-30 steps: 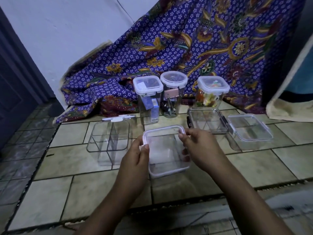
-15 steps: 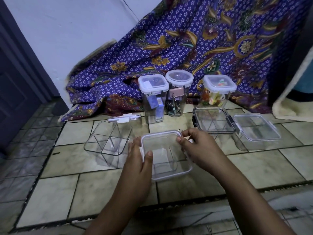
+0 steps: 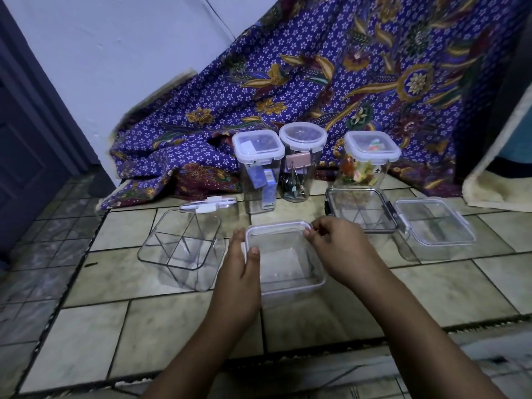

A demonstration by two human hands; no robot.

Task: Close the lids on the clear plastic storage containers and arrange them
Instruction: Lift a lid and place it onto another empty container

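Fingers (image 3: 312, 233) of the right hand (image 3: 342, 249) are seen pinched on the far right corner of a clear square container (image 3: 283, 254), while the left hand (image 3: 241, 272) is laid along its left side, thumb pressed on the lid's left edge and the other fingers curled around the wall. That container is set on the tiled floor (image 3: 446, 286) directly in front of the person, between both forearms, with its translucent lid seated on top; whether the lid's clips are fastened cannot be told. Just to its left, a divided clear container (image 3: 180, 251) is shown lying open, with its white-clipped lid (image 3: 208, 205) resting behind it at the far edge. To the right and slightly farther back, a dark-rimmed clear container (image 3: 361, 210) stands open, its hinged lid (image 3: 434, 223) folded out flat on the floor to the right. Three taller containers are lined up behind, all capped: a square one (image 3: 259, 168) holding blue packets, a round one (image 3: 302, 162) holding binder clips and touching the square one's side, and, set apart to the right, a square one with colourful contents (image 3: 370, 158). A purple patterned cloth (image 3: 316, 82) is draped behind the row against a pale wall (image 3: 115, 53), and a dark door (image 3: 26, 139) is visible at far left.
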